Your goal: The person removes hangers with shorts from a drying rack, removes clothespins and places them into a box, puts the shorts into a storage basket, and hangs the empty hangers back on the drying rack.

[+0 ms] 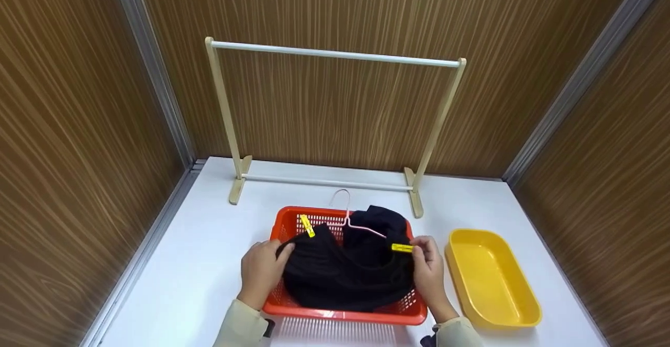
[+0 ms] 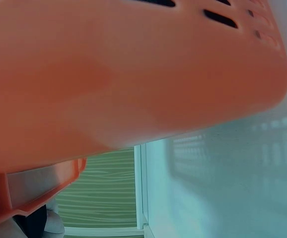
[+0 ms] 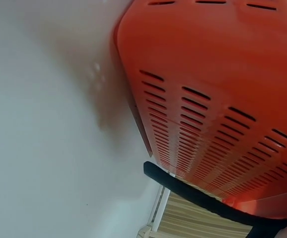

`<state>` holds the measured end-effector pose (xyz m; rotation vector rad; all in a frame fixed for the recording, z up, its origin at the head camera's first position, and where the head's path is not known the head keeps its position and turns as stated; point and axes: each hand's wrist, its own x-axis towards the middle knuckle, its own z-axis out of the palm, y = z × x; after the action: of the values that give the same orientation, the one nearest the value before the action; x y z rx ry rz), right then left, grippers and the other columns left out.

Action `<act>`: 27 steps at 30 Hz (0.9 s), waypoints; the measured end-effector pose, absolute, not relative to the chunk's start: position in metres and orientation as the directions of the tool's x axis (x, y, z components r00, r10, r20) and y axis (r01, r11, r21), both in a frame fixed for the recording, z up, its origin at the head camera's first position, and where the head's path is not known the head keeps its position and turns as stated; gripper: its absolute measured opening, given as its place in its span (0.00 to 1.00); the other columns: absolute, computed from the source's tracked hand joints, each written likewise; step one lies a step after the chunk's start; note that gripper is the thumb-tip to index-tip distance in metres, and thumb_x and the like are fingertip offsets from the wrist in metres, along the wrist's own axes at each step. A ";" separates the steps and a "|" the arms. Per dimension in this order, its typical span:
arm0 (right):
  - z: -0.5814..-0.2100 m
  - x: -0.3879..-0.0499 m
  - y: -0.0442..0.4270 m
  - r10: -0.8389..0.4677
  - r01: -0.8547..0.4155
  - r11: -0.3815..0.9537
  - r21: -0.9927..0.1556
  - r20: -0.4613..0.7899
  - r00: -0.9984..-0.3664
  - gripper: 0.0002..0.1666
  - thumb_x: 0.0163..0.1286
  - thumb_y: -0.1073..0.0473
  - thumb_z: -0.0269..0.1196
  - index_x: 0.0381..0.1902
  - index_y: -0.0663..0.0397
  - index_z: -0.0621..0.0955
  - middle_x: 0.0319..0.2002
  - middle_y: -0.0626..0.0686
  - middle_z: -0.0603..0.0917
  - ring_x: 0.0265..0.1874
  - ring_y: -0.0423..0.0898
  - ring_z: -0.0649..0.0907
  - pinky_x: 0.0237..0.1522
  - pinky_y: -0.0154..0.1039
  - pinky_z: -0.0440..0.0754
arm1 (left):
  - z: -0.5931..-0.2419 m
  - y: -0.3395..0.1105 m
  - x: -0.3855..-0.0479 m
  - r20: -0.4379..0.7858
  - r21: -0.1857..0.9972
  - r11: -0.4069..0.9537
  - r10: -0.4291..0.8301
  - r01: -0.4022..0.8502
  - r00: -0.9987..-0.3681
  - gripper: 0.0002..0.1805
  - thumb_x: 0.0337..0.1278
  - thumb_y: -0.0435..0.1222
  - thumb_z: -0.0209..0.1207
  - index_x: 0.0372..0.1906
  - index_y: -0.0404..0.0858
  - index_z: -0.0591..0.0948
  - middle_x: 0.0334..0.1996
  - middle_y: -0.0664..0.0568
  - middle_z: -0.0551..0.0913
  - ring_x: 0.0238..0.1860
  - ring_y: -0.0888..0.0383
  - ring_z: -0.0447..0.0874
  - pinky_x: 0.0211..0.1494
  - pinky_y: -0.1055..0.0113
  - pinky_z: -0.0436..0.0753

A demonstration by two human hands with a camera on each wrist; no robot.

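Observation:
A black garment (image 1: 340, 279) lies in and over a red slotted basket (image 1: 345, 314), with a pink hanger (image 1: 347, 221) inside its neckline. Two yellow clothespins are on it: the left clothespin (image 1: 307, 225) near one shoulder, the right clothespin (image 1: 402, 248) near the other. My left hand (image 1: 263, 269) pinches the garment's left edge between thumb and fingers. On the other side, my right hand (image 1: 430, 272) grips the fabric beside the right clothespin. In the left wrist view the basket's wall (image 2: 133, 74) hides most of the hand. A black strip (image 3: 198, 198) hangs by the basket in the right wrist view.
Behind the basket stands a rack with wooden uprights and a white top rail (image 1: 335, 54). To the right, a yellow tray (image 1: 463, 273) rests on the white table (image 1: 183, 268). Wood-patterned panels (image 1: 335, 1) enclose the table at the back and both sides.

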<state>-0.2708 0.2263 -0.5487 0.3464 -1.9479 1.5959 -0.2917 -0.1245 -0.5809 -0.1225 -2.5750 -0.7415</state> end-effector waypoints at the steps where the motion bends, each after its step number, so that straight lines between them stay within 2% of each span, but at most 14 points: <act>1: -0.549 -0.270 0.226 0.157 -0.545 0.247 -0.801 0.588 -0.794 0.07 0.74 0.79 0.51 0.43 0.80 0.75 0.35 0.70 0.79 0.37 0.36 0.80 0.44 0.26 0.75 | -0.581 -0.125 -0.291 0.448 0.484 0.851 -0.040 0.204 -0.893 0.23 0.68 0.50 0.64 0.19 0.46 0.73 0.16 0.56 0.72 0.23 0.54 0.74 0.29 0.61 0.68; 4: -0.554 -0.272 0.228 0.135 -0.531 0.251 -0.810 0.572 -0.809 0.11 0.75 0.78 0.49 0.45 0.77 0.79 0.40 0.72 0.81 0.42 0.36 0.81 0.49 0.26 0.75 | -0.582 -0.127 -0.289 0.444 0.490 0.849 -0.048 0.198 -0.895 0.23 0.68 0.50 0.64 0.19 0.46 0.73 0.16 0.56 0.71 0.23 0.54 0.73 0.29 0.61 0.68; 8: -0.570 -0.280 0.235 0.130 -0.517 0.246 -0.820 0.557 -0.820 0.13 0.75 0.78 0.49 0.45 0.74 0.81 0.41 0.71 0.83 0.42 0.35 0.81 0.50 0.26 0.75 | -0.580 -0.126 -0.289 0.437 0.498 0.845 -0.050 0.196 -0.898 0.23 0.69 0.50 0.64 0.19 0.46 0.73 0.16 0.56 0.71 0.23 0.54 0.74 0.29 0.61 0.68; 12: -0.577 -0.287 0.240 0.143 -0.507 0.219 -0.834 0.541 -0.829 0.12 0.73 0.78 0.51 0.48 0.73 0.80 0.40 0.65 0.85 0.38 0.36 0.81 0.45 0.27 0.77 | -0.580 -0.123 -0.289 0.421 0.505 0.841 -0.046 0.192 -0.906 0.24 0.69 0.52 0.63 0.20 0.46 0.73 0.16 0.56 0.71 0.23 0.54 0.73 0.30 0.61 0.68; 15: -0.568 -0.286 0.236 0.146 -0.498 0.228 -0.837 0.535 -0.832 0.13 0.74 0.78 0.53 0.52 0.75 0.80 0.39 0.64 0.85 0.34 0.41 0.82 0.41 0.27 0.79 | -0.580 -0.122 -0.292 0.427 0.501 0.842 -0.040 0.200 -0.903 0.24 0.70 0.52 0.63 0.20 0.46 0.72 0.16 0.56 0.70 0.23 0.54 0.73 0.30 0.62 0.68; 22: -0.548 -0.275 0.224 0.126 -0.512 0.333 -0.792 0.575 -0.808 0.15 0.77 0.75 0.53 0.58 0.76 0.76 0.33 0.69 0.80 0.28 0.52 0.80 0.35 0.28 0.77 | -0.581 -0.123 -0.290 0.441 0.492 0.848 -0.050 0.195 -0.896 0.23 0.69 0.51 0.64 0.20 0.45 0.74 0.16 0.56 0.72 0.24 0.53 0.74 0.30 0.61 0.70; 27: -0.551 -0.274 0.222 0.147 -0.530 0.276 -0.802 0.580 -0.801 0.16 0.78 0.75 0.50 0.59 0.77 0.74 0.28 0.71 0.76 0.26 0.52 0.77 0.33 0.30 0.75 | -0.582 -0.125 -0.289 0.438 0.492 0.849 -0.051 0.192 -0.898 0.23 0.69 0.51 0.63 0.20 0.45 0.73 0.17 0.55 0.72 0.24 0.53 0.75 0.30 0.61 0.70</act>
<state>-0.2740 0.2224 -0.5506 0.3427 -1.9896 1.5705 -0.2891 -0.1253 -0.5824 -0.1046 -2.5822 -0.7517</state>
